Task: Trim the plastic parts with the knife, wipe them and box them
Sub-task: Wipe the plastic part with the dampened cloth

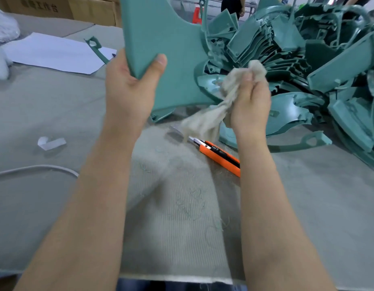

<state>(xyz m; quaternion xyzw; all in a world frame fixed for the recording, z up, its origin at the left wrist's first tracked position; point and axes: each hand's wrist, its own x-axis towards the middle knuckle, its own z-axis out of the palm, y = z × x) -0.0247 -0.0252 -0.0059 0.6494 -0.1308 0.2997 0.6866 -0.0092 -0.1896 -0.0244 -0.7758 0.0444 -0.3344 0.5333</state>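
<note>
Left hand (131, 89) grips the raised plastic part (160, 38); right hand (250, 103) grips the cloth (205, 120).

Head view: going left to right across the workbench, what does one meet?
White paper sheet, left hand gripping a flat teal plastic panel, crumpled beige cloth rag gripped by the right hand, heap of teal plastic parts. Orange utility knife left out: it overlaps rag and hand.

The knife (217, 157) lies on the table (308, 196) near centre, the pile of parts (318, 70) behind it at two o'clock. A sheet of paper (55, 53) lies at ten o'clock, cardboard boxes (45, 7) behind it at eleven, a cable (41, 166) at eight.
</note>
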